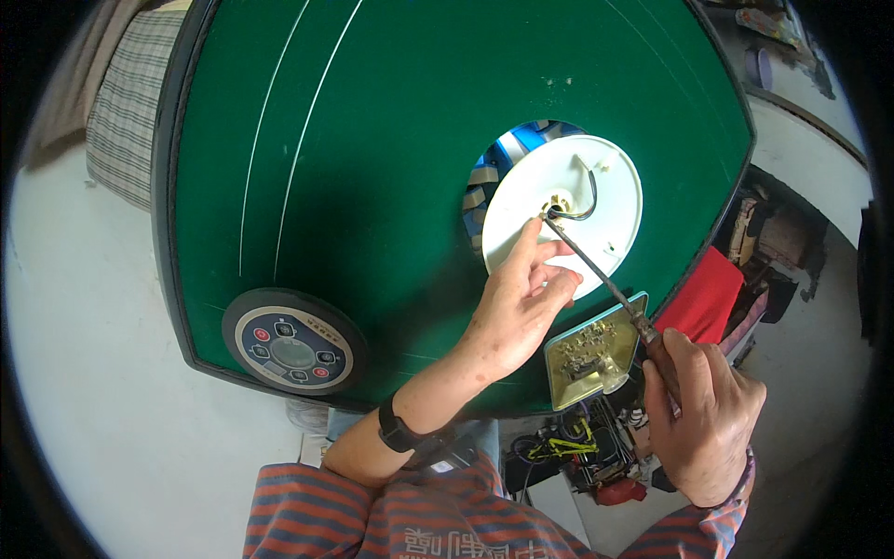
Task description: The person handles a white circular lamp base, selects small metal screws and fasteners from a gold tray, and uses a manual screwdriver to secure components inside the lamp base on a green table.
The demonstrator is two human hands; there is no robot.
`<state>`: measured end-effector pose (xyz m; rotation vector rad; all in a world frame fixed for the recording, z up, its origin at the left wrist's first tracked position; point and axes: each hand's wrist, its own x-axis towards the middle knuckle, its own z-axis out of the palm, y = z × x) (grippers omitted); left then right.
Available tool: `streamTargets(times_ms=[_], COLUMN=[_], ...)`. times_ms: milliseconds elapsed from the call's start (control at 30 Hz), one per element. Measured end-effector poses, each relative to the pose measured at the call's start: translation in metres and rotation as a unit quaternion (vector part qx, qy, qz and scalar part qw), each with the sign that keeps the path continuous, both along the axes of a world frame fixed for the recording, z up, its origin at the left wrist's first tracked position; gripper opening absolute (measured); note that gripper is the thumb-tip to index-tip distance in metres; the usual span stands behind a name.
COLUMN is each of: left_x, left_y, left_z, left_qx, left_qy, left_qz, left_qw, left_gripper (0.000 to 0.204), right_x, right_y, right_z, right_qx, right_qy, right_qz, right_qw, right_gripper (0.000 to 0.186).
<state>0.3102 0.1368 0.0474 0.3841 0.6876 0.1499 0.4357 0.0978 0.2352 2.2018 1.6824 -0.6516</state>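
Observation:
A white round dish-shaped cover (619, 200) sits tilted over the round opening in a green felt table (400, 186). Dark wires (594, 191) run from its middle to a small connector. My right hand (703, 405) is wrapped round the handle of a long screwdriver (596, 270), whose tip reaches the brass-coloured fitting (557, 203) at the cover's centre. My left hand (521, 303) lies against the cover's face, index finger stretched to the screwdriver tip and the other fingers loosely bent apart. Whether a small screw sits under that fingertip is hidden.
A shallow rectangular tin (605, 349) holding small metal parts rests at the table's near right edge. A round control panel (293, 349) with buttons is at the near left corner. Blue and striped pieces (521, 140) show through the opening. Toolbox-like clutter (582, 447) lies below.

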Motion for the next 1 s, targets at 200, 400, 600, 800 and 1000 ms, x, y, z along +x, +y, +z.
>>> streamTargets(times_ms=[200, 400, 600, 800, 1000], left_x=[-0.005, 0.005, 0.023, 0.022, 0.03], left_y=[-0.012, -0.009, -0.018, -0.023, -0.028], left_z=[0.003, 0.005, -0.011, -0.021, -0.019], left_qx=[-0.044, -0.204, -0.408, -0.439, -0.432], left_qy=[0.002, -0.089, -0.228, -0.26, -0.241], left_qz=[0.017, 0.047, 0.121, 0.163, 0.183], left_qw=[0.999, 0.974, 0.876, 0.845, 0.85], left_gripper=[0.057, 0.044, 0.034, 0.029, 0.026], right_x=[0.01, 0.004, -0.015, -0.009, 0.003], right_y=[0.024, 0.039, 0.051, 0.077, 0.097], right_z=[0.003, 0.004, 0.007, 0.0, 0.001], right_qx=[-0.054, -0.106, -0.183, -0.158, -0.275], right_qy=[0.007, -0.002, -0.088, 0.008, 0.11], right_qz=[0.002, 0.056, 0.225, -0.025, -0.472], right_qw=[0.999, 0.993, 0.953, 0.987, 0.83], right_gripper=[0.028, 0.029, 0.036, 0.02, 0.027])
